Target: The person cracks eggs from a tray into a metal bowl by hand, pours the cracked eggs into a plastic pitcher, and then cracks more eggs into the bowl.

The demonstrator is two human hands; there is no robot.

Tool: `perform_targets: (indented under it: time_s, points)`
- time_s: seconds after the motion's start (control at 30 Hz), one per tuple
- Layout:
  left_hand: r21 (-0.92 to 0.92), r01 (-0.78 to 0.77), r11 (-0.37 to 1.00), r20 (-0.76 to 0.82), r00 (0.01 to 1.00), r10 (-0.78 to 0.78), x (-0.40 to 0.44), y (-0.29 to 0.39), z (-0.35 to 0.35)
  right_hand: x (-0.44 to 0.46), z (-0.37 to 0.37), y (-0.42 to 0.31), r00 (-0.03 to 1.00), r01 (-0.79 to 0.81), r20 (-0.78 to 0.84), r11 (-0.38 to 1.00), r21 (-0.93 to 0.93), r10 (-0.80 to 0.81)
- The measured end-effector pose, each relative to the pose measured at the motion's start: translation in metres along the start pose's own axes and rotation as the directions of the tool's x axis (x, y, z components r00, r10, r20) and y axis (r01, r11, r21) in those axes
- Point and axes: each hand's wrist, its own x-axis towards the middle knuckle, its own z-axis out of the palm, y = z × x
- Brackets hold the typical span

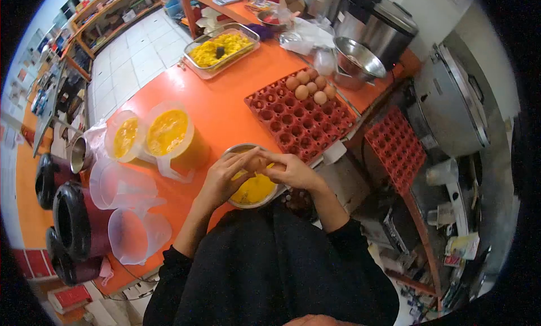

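Observation:
My left hand (226, 172) and my right hand (294, 171) meet over a metal bowl (230, 151) at the table's front edge. Between their closed fingers is a brown egg (257, 166), largely covered; whether its shell is cracked or whole I cannot tell. Yellow liquid egg (253, 190) lies in the bowl below. Beyond the right hand is a red egg tray (287, 120), with several whole brown eggs (302, 92) grouped at its far end and many bare hollows.
Left of the bowl stand two pitchers of beaten egg (168, 135) and two clear plastic pitchers (138, 236). A glass dish of yellow food (217, 51) sits farther back. Another red tray (396, 148) lies lower right, near a large metal pot (451, 111). Dark-lidded containers (76, 221) line the left edge.

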Motion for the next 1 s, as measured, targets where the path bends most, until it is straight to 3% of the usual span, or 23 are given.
perform_targets:
  time_s: [0.1, 0.2, 0.23, 0.33, 0.37, 0.4, 0.47, 0.57, 0.67, 0.77, 0.87, 1.0]
  points:
    - [-0.066, -0.075, 0.995, 0.131, 0.988, 0.083, 0.022, 0.013, 0.026, -0.028, -0.018, 0.033, 0.997, -0.041, -0.053, 0.971, 0.234, 0.055]
    - [-0.205, -0.103, 0.973, 0.326, 0.93, 0.167, 0.043, 0.032, 0.059, -0.073, -0.037, 0.057, 0.967, 0.047, -0.251, 0.999, 0.019, -0.041]
    - [-0.26, -0.143, 0.955, 0.38, 0.894, 0.237, 0.047, 0.033, 0.071, -0.091, -0.04, 0.066, 0.938, 0.019, -0.345, 1.0, 0.024, -0.01]
    - [-0.407, -0.216, 0.887, 0.444, 0.802, 0.399, 0.058, 0.041, 0.107, -0.141, -0.054, 0.076, 0.913, -0.141, -0.342, 0.958, 0.25, 0.224]
    - [-0.33, -0.193, 0.924, 0.521, 0.78, 0.348, 0.059, 0.045, 0.107, -0.151, -0.055, 0.084, 0.883, -0.205, -0.348, 0.925, 0.32, 0.316]
    - [-0.325, -0.194, 0.926, 0.501, 0.795, 0.343, 0.064, 0.048, 0.105, -0.159, -0.053, 0.096, 0.86, -0.244, -0.43, 0.961, 0.128, 0.275]
    - [-0.317, -0.192, 0.929, 0.46, 0.825, 0.327, 0.071, 0.05, 0.1, -0.171, -0.046, 0.122, 0.817, -0.347, -0.554, 0.904, -0.251, 0.16]
    - [-0.271, -0.084, 0.959, 0.418, 0.887, 0.196, 0.07, 0.046, 0.078, -0.172, -0.04, 0.138, 0.639, -0.621, -0.641, 0.777, -0.103, 0.426]
    - [-0.173, -0.013, 0.985, 0.344, 0.936, 0.073, 0.059, 0.035, 0.048, -0.175, -0.051, 0.155, 0.624, -0.51, -0.7, 0.859, -0.03, 0.347]
    - [-0.041, 0.042, 0.998, 0.192, 0.981, -0.034, 0.034, 0.017, 0.023, -0.164, -0.078, 0.163, 0.666, -0.199, -0.664, 0.939, 0.28, 0.339]
    - [-0.042, 0.195, 0.98, -0.004, 0.981, -0.196, 0.005, 0.005, 0.011, -0.129, -0.088, 0.101, 0.614, -0.107, -0.76, 0.976, 0.19, 0.215]
    - [0.034, 0.403, 0.914, -0.231, 0.893, -0.385, -0.038, -0.009, 0.006, -0.07, -0.098, 0.079, 0.644, 0.073, -0.742, 0.981, -0.182, -0.186]
